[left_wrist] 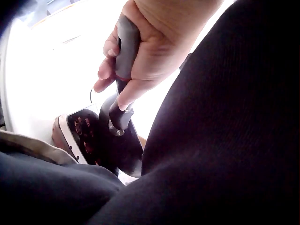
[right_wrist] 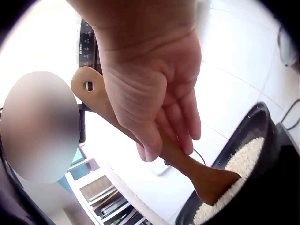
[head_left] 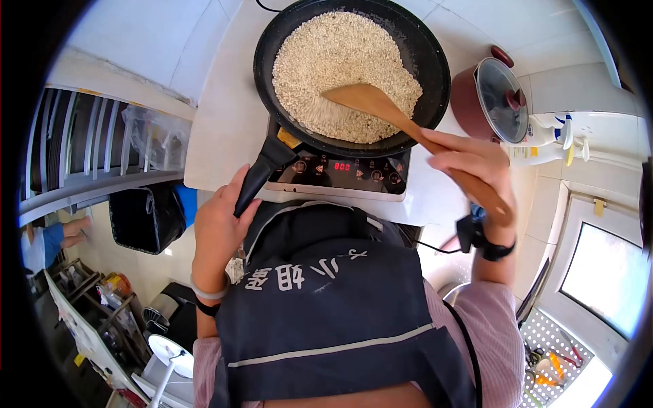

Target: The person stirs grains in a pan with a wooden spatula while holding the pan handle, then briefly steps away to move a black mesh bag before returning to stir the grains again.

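Observation:
A black frying pan point(head_left: 435, 81) stands on an induction cooker point(head_left: 326, 178) whose red display reads 800. Pale grains point(head_left: 333, 54), like sesame seeds or oats, cover much of its base. My left hand point(head_left: 221, 221) grips the pan's black handle point(head_left: 262, 173), and the left wrist view shows fingers and thumb around that handle point(left_wrist: 126, 51). In my right hand point(head_left: 476, 166) is a wooden spatula point(head_left: 371, 102), its flat blade down in the grains. The right wrist view shows the thumb and fingers of this hand point(right_wrist: 145, 103) around the shaft, with the holed handle end sticking out behind.
Right of the pan stands a dark red lidded pot point(head_left: 473, 102), with spray bottles point(head_left: 544, 146) beside it. A black-lined bin point(head_left: 146, 217) is on the floor at left. A pegboard with tools point(head_left: 554, 357) is at lower right. Another person's legs point(head_left: 71, 231) show at far left.

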{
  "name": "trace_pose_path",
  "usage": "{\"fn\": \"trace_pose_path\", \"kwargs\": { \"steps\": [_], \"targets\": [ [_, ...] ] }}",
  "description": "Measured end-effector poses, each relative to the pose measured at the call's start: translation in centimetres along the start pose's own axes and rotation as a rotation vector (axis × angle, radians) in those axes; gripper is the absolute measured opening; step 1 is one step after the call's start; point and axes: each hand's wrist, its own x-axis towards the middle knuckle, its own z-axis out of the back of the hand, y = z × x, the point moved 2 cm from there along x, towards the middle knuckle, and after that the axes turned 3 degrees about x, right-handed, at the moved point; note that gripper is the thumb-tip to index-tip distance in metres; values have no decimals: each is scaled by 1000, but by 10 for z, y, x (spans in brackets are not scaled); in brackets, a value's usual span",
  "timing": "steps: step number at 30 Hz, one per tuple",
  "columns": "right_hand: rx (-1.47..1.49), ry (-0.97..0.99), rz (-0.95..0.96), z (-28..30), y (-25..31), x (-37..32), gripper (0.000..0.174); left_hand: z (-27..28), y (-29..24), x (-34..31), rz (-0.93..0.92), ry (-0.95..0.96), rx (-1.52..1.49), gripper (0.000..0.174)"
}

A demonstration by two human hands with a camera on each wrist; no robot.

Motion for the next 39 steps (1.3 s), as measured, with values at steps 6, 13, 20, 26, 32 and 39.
{"fn": "trace_pose_path", "kwargs": {
  "steps": [6,13,20,26,32,39],
  "targets": [
    [-78,79,139,51,33,-11,7,4,-6,3,26,6,13,57],
    [-75,142,256,15,-7,23,23,2,-4,2,60,54,35,58],
    [29,-269,25,9,-72,59,12,3,-5,3,17,25,7,60],
    [107,-570,-122,44,-77,34,19,4,-6,4,59,53,22,60],
    [33,-764,-254,69,-111,26,24,5,-9,6,72,66,20,61],
    [473,-745,-375,51,-186,93,24,9,-9,6,195,179,-27,63]
  ]
}}
